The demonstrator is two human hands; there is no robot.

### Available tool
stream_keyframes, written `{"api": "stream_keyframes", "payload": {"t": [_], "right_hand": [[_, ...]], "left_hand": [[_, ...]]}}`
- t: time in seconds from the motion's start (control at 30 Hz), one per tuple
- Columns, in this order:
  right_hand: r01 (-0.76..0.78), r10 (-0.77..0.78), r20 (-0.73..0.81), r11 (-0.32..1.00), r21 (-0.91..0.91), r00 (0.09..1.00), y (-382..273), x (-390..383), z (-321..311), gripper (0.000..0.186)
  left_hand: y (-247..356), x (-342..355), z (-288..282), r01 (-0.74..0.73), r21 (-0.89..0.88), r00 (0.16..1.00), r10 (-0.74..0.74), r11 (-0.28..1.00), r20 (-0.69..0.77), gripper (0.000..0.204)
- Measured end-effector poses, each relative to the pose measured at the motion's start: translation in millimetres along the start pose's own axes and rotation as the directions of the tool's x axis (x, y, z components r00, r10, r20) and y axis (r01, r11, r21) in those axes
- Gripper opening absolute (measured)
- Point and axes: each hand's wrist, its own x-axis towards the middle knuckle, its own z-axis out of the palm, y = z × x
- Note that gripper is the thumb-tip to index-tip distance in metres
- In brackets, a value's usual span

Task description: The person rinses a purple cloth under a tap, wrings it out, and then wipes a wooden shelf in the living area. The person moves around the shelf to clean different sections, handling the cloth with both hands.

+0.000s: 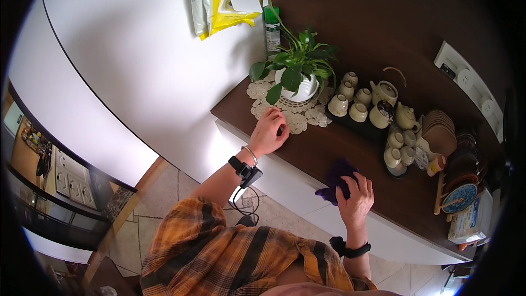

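Note:
My left hand (pixel 269 131) rests at the front edge of the cream lace doily (pixel 298 121), its fingers curled; I cannot make out whether anything is in them. On the doily, a leafy plant in a white pot (pixel 296 89) stands just beyond that hand. My right hand (pixel 355 197) grips a crumpled purple cloth (pixel 334 178) at the front edge of the dark wooden counter (pixel 307 153). Behind it, a dark tray (pixel 350 122) holds several cups and a teapot (pixel 386 92), beside more small cups (pixel 393 156) and a small teapot (pixel 406 117).
Stacked plates (pixel 438 124), a blue patterned dish (pixel 460 200) on a wooden rack and a box (pixel 471 225) line the right. A green-capped can (pixel 271 33) stands behind the plant, below a hanging yellow pack (pixel 233 5). A white wall (pixel 109 60) bounds the counter's left end.

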Motion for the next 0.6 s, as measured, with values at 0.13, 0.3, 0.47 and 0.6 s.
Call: {"api": "stream_keyframes", "payload": {"t": [0.13,0.3,0.47,0.6], "right_hand": [[0.006,-0.007,-0.006,0.998,-0.063,1.0,-10,4,9,0.03],[0.059,-0.058,0.04,0.997,-0.046,0.998,-39,21,42,0.035],[0.233,-0.236,0.098,0.971,0.044,0.967,-82,54,97,0.037],[0.187,-0.206,0.152,0.974,0.129,0.967,-87,60,95,0.036]], "left_hand": [[-2,1,1,-0.018,0.002,1.0,0.018,1.0,-0.015,0.012],[-7,0,3,-0.059,-0.039,0.997,0.057,0.997,-0.061,0.012],[-8,2,-1,-0.094,-0.213,0.986,0.062,0.972,-0.154,0.01],[-20,-9,-26,-0.148,-0.178,0.972,0.11,0.973,-0.209,0.012]]}}
